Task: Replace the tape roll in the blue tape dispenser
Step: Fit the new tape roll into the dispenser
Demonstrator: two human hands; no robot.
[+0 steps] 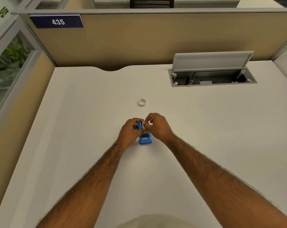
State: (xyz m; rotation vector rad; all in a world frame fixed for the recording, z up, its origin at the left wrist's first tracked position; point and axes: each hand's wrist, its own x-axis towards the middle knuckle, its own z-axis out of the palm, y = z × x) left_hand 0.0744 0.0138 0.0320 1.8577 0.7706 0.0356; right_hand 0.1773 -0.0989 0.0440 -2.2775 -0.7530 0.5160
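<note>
A small blue tape dispenser (145,140) stands on the white desk (90,112), cutter end toward me. My left hand (130,131) grips its far left side, around a blue side piece. My right hand (157,126) pinches a small whitish tape roll at the dispenser's top, right beside the left fingers. How far the roll sits inside the dispenser is hidden by my fingers. A second whitish tape roll (142,102) lies flat on the desk, a short way beyond both hands.
An open cable hatch (212,77) with a raised grey lid is set in the desk at the back right. Tan partition walls (139,40) close off the back and left; a "435" sign hangs at the upper left.
</note>
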